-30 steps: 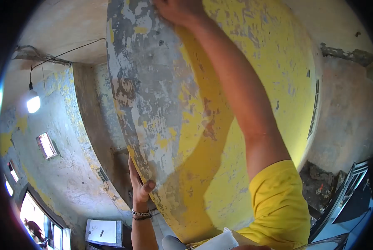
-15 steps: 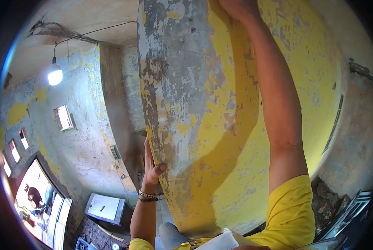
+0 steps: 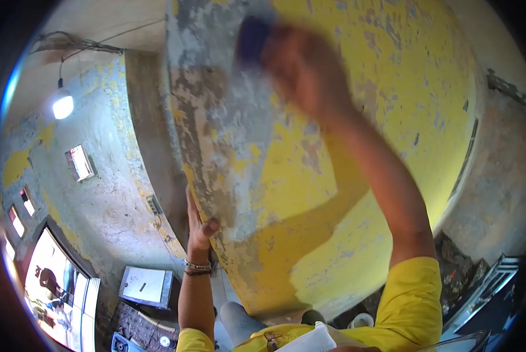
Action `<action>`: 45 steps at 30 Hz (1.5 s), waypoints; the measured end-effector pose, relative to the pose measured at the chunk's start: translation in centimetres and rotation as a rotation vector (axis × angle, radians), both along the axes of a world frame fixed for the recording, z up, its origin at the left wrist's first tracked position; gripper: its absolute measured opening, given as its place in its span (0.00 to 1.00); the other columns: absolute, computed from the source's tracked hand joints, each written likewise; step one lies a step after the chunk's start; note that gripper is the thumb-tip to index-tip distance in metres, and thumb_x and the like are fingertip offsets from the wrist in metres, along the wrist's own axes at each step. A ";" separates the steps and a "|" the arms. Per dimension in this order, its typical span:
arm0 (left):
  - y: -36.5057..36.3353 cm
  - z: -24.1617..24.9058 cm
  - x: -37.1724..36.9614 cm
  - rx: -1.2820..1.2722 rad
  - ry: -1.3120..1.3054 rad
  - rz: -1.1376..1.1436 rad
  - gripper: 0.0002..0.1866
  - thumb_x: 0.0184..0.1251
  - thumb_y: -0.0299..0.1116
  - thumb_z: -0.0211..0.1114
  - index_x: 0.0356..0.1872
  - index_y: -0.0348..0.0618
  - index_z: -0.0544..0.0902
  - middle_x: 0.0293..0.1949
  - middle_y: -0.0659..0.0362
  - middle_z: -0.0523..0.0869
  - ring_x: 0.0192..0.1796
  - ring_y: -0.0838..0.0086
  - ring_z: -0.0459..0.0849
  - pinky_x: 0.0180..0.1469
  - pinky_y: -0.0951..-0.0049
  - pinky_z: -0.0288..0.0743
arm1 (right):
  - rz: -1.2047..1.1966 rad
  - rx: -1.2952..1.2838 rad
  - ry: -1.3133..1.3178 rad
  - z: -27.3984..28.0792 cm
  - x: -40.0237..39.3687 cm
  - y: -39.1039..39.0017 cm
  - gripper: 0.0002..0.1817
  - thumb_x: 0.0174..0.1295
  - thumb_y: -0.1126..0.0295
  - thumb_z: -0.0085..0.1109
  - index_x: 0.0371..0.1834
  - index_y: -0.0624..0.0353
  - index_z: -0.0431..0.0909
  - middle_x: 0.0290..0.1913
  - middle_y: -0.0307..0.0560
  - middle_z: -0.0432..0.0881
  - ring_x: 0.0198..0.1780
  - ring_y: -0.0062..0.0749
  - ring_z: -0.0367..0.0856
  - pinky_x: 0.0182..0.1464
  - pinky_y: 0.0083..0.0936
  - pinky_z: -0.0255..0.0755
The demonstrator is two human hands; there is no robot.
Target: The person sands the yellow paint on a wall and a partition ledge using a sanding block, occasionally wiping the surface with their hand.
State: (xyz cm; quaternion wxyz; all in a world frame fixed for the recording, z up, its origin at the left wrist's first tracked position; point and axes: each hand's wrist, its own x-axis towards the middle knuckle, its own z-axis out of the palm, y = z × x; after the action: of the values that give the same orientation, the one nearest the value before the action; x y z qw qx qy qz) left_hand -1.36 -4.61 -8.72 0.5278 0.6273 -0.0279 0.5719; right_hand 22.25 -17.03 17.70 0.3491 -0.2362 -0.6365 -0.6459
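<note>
A wall with peeling yellow paint [image 3: 310,193] and bare grey patches fills the middle of the view. High on it, my right hand [image 3: 304,64] is closed on a dark blue flat piece [image 3: 253,41], held against or close to the grey area. Motion blurs both, so the piece's exact kind does not show. My left hand [image 3: 201,230] rests on the wall's left edge. Its fingers are stretched along the side face, and the thumb lies on the front.
A lit bulb [image 3: 63,105] hangs at the left. Below it are a white-topped box [image 3: 147,286] and a window opening [image 3: 54,281] with a person outside. Dark framed objects [image 3: 486,293] stand at the lower right. A white roll [image 3: 361,320] is near my body.
My right hand has come down and left from the top edge, bringing the dark blue piece into view. My left hand keeps its place on the wall edge; the view has shifted slightly.
</note>
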 end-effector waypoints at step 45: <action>7.3 -5.9 -2.4 -0.259 -0.131 -0.040 0.50 0.66 0.73 0.56 0.77 0.43 0.64 0.70 0.52 0.74 0.67 0.56 0.76 0.68 0.53 0.75 | 0.277 -0.413 -0.007 -31.0 0.6 -2.1 0.17 0.62 0.67 0.71 0.53 0.53 0.80 0.60 0.45 0.83 0.55 0.41 0.84 0.60 0.37 0.76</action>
State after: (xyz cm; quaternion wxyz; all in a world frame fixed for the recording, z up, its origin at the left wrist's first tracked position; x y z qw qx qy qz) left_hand -3.78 2.69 -14.61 0.6128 0.5145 -0.0010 0.5998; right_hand 22.81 -19.16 -13.34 0.3764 -0.2108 -0.7826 -0.4488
